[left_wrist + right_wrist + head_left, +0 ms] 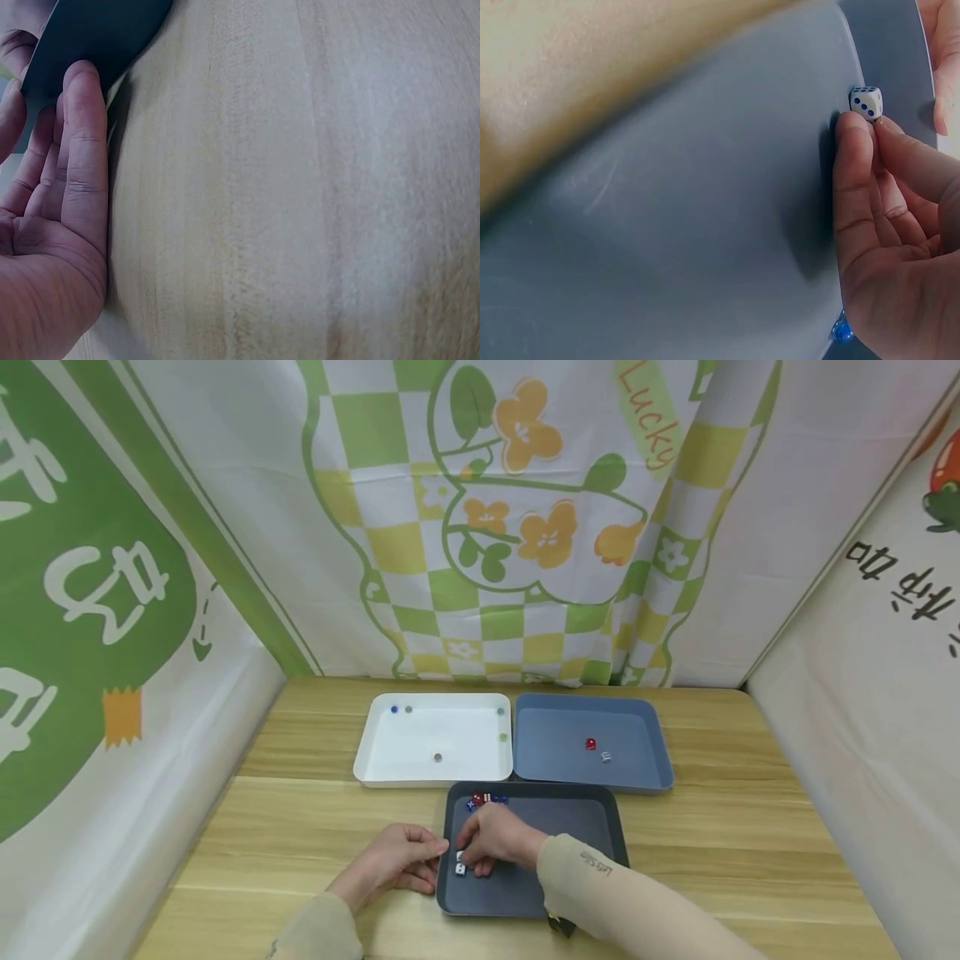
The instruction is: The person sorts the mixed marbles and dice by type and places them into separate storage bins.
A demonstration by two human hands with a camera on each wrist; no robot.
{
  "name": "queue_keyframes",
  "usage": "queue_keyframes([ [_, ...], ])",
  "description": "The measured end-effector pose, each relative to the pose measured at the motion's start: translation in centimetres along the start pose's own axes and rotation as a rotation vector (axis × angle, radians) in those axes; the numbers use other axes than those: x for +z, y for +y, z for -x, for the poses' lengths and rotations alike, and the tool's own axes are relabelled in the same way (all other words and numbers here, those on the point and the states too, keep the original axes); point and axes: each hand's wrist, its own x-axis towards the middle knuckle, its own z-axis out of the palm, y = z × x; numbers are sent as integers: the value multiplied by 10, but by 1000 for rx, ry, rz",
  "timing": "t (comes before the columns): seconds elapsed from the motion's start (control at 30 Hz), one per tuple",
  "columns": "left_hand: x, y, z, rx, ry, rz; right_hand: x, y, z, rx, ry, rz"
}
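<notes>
My left hand (408, 858) grips the left rim of the dark grey tray (525, 906), thumb over the edge and fingers against the outer wall (112, 34). Inside that tray my right hand (498, 837) reaches down near the left side, thumb and fingertips pinching a white die (460, 856) that they mostly hide. Right beside it lies another white die (461, 870); a white die with blue pips (866, 103) shows at the fingertips in the right wrist view. Red and blue dice (487, 798) cluster in the tray's far left corner.
Behind stand a white tray (450, 774) with several small round pieces, and a blue-grey tray (585, 777) holding a red die (591, 744) and a whitish die (606, 757). A black and yellow object (561, 925) sits at the dark tray's front edge, under the right forearm.
</notes>
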Motion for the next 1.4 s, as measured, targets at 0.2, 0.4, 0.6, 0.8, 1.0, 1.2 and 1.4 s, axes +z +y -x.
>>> queue_keyframes([
  [0.2, 0, 1, -1, -7, 3, -5, 0, 0, -1, -5, 0, 26],
  [0.4, 0, 1, -1, -6, 2, -9, -3, 5, -4, -34, -26, 41],
  [0.6, 0, 1, -1, -3, -2, -2, -12, 8, -2, -71, -57, 21],
  [0.8, 0, 0, -1, -1, -1, -5, -28, 10, 2, -110, -83, -15],
  [1.0, 1, -1, -1, -1, 4, -3, -50, 12, 8, -155, -94, -8],
  [1.2, 1, -2, -2, 10, 13, -4, -75, 13, 15, -194, -83, -3],
  [1.4, 1, -1, -1, 10, 13, -4, -100, 13, 24, -234, -54, -13],
])
